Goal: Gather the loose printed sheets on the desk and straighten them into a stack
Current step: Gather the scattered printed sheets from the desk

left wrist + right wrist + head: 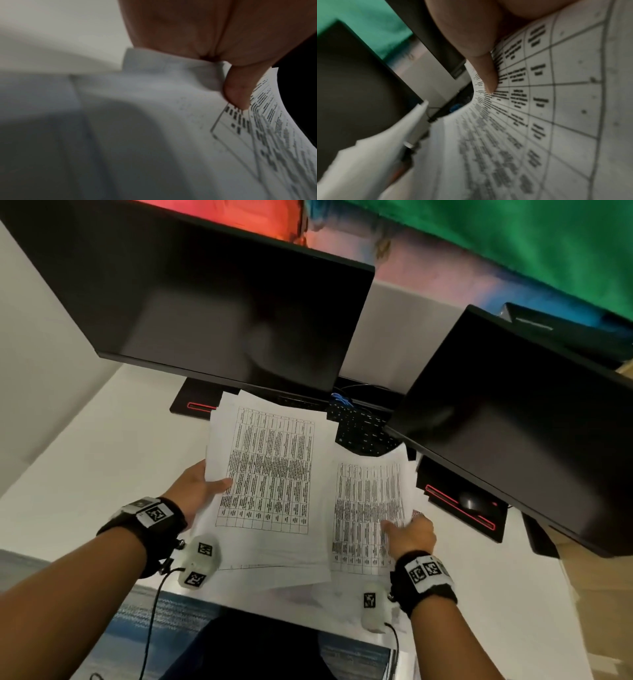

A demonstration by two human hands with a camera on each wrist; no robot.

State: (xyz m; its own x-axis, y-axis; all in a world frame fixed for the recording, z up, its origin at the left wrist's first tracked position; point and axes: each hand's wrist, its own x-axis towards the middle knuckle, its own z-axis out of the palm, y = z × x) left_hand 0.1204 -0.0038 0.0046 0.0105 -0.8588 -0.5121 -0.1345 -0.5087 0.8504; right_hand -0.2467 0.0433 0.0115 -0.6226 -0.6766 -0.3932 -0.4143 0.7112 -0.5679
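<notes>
Two bundles of white sheets printed with tables are held up over the desk. My left hand [202, 487] grips the left bundle [270, 474] at its left edge, thumb on top; the left wrist view shows that thumb [236, 92] pressing the printed sheet [257, 135]. My right hand [407, 532] pinches the right bundle [366, 508] near its lower right edge, and its thumb [488, 75] lies on the table print [539, 108]. The left bundle overlaps the right one. More white sheets [301, 590] show below both bundles near the desk's front edge.
Two dark monitors [212, 313] [513, 412] stand at the back on black bases [191, 404] with red lines. A black keyboard [363, 429] lies between them, partly under paper. A dark mouse [472, 501] sits on the right base. White desk [102, 457] spreads left.
</notes>
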